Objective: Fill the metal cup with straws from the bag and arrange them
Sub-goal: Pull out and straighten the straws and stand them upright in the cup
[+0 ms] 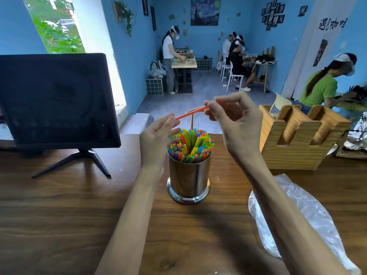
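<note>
Shiny steel cup (189, 175) sat mid-bench, packed with multicoloured plastic straws (190, 145). Right hand (236, 124) fingers pinched one red straw (190, 113) above it; left hand (156, 143) released, beside the bundle. Advice: tip vertical, drop into a gap, then level tops.

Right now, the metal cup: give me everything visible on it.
The metal cup is a shiny, mirror-like steel cylinder with a wider flared base ring. It stands upright on the wooden table, near the middle, between the person's forearms. It is packed with colourful straws in blue, green, yellow, orange and red, their ends poking above the rim. The left hand sits close beside the straw tops; whether it touches the cup is unclear.
</note>
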The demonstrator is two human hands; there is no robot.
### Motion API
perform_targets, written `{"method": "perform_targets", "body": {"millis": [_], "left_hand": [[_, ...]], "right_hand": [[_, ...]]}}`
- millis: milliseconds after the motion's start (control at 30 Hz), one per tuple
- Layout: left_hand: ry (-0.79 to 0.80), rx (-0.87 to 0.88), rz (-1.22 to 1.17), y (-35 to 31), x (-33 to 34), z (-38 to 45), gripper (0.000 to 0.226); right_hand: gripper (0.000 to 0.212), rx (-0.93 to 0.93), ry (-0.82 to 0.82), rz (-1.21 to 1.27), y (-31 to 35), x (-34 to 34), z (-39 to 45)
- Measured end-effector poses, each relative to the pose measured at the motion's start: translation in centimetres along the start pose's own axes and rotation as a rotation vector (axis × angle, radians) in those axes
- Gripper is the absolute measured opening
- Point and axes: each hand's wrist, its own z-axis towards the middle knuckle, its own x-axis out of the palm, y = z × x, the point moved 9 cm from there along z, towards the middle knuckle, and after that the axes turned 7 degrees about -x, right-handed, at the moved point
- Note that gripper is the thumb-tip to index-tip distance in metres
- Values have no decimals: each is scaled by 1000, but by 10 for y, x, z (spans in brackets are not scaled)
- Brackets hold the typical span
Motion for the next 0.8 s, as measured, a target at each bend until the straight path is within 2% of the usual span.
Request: {"method": "perform_targets", "body": {"millis": [67,167,300,367,467,667,800], "left_hand": [[-122,-50,-159,4,-11,2,27],[-176,-2,-271,-6,-16,6,23],[-112,237,-123,-36,-2,3,52],[-55,291,-12,-43,7,5,63],[19,339,132,-52,18,8,61],[11,557,327,-70,23,-7,60],[79,561,448,-63,30,-8,58]], "right_hand": [[21,79,18,-20,-18,-6,-15],[18,167,143,-161,-43,-8,-40],[12,216,308,-351,-67,-5,-60],[9,214,350,-416,-72,-4,-60],[8,215,419,-496,-74,0,-57],[9,182,508,-567,-76,1,-58],[11,201,501,-521,-79,-1,-59]]}}
